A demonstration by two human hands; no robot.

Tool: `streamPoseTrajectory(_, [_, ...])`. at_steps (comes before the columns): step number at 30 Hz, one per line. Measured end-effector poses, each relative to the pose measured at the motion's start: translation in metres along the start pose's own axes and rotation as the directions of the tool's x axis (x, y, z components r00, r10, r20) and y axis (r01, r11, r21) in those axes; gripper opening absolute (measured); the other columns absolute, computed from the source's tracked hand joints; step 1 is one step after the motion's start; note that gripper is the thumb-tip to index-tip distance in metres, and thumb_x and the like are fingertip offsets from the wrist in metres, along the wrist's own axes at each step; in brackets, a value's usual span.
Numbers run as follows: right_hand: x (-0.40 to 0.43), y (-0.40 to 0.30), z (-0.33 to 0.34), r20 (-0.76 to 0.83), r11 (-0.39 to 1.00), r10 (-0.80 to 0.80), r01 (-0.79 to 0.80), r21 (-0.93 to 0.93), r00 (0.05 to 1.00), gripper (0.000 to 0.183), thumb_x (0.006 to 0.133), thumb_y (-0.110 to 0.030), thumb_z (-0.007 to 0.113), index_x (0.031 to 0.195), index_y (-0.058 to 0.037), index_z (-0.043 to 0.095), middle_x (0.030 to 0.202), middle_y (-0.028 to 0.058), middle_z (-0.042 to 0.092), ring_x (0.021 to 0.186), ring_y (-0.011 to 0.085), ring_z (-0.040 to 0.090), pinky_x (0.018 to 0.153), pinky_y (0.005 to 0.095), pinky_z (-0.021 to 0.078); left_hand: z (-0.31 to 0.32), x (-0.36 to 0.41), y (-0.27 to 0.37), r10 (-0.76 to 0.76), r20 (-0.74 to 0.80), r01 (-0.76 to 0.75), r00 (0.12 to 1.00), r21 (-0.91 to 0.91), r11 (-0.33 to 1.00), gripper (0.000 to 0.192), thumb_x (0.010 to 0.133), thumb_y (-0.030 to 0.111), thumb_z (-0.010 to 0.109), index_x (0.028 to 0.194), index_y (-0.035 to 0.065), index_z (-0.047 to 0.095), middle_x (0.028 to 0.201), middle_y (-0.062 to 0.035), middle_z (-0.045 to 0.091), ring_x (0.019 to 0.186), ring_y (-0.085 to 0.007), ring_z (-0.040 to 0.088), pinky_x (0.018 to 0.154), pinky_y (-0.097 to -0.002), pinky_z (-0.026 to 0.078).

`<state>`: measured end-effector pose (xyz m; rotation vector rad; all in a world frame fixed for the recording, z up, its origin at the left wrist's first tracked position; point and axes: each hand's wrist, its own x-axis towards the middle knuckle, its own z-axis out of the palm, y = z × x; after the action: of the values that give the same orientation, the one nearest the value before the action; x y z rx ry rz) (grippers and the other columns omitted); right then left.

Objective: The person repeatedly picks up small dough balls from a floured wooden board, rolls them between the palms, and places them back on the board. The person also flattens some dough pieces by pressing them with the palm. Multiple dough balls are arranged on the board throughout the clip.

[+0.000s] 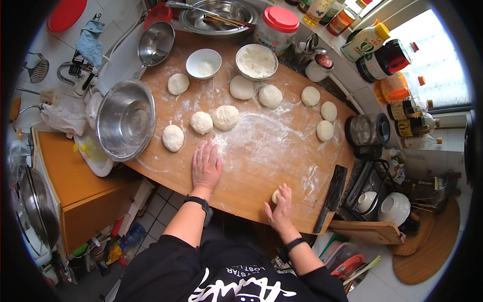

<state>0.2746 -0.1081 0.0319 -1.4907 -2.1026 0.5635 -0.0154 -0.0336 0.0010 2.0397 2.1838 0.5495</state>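
Observation:
My left hand lies flat, palm down, on the floured wooden board, its fingers pointing at a dough ball and a larger dough round. Near the board's front edge, my right hand curls around a small piece of dough, partly hidden by the fingers. Another dough ball sits left of my left hand. Farther back are more dough rounds, one beside another. Several flatter dough discs lie at the right.
A steel basin stands at the board's left edge. A black-bladed cleaver lies along the right edge. At the back stand a bowl of flour, a white bowl and a red-lidded jar. Bottles line the windowsill.

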Motion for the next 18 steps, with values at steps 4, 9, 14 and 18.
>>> streamPoseTrajectory(4, [0.068,0.015,0.006,-0.085,0.995,-0.076,0.07,-0.072,0.994,0.057,0.082,-0.004,0.069,0.133,-0.0015,0.046,0.144,0.024,0.042,0.135,0.0444,0.041,0.113,0.051,0.0348,-0.001,0.001,0.001,0.01,-0.002,-0.01,1.0,-0.027,1.0,0.051,0.09,0.022,0.059,0.139,0.0117,0.049,0.149,-0.0123,0.043,0.137,-0.0315,0.041,0.114,-0.0478,0.03])
streamPoseTrajectory(9, [0.06,0.055,-0.033,-0.104,0.969,0.102,-0.122,-0.213,0.989,0.051,0.088,-0.002,0.062,0.138,-0.0009,0.048,0.142,0.025,0.047,0.135,0.042,0.042,0.113,0.0491,0.0349,-0.003,0.001,-0.001,-0.001,-0.008,0.001,1.0,-0.009,1.0,0.05,0.089,0.023,0.06,0.137,0.0111,0.05,0.148,-0.0121,0.044,0.136,-0.0306,0.041,0.114,-0.0474,0.03])
streamPoseTrajectory(14, [-0.042,0.036,-0.026,-0.071,0.995,0.098,-0.098,0.003,0.993,0.066,0.082,-0.001,0.063,0.144,-0.0017,0.038,0.146,0.0309,0.038,0.138,0.0474,0.035,0.115,0.0519,0.0318,-0.002,0.001,0.003,0.004,-0.008,-0.004,1.0,0.001,1.0,0.049,0.088,0.024,0.061,0.135,0.0104,0.052,0.147,-0.0116,0.045,0.135,-0.0293,0.042,0.114,-0.0469,0.031])
streamPoseTrajectory(18, [0.017,-0.005,-0.012,0.095,0.99,-0.071,0.082,-0.118,0.993,0.066,0.081,-0.014,0.071,0.14,-0.0027,0.043,0.146,0.0236,0.042,0.136,0.0438,0.038,0.115,0.0536,0.031,-0.002,0.001,-0.002,0.013,-0.015,-0.013,1.0,0.006,1.0,0.05,0.088,0.024,0.061,0.136,0.0107,0.052,0.147,-0.0116,0.045,0.135,-0.0297,0.042,0.114,-0.0468,0.031])
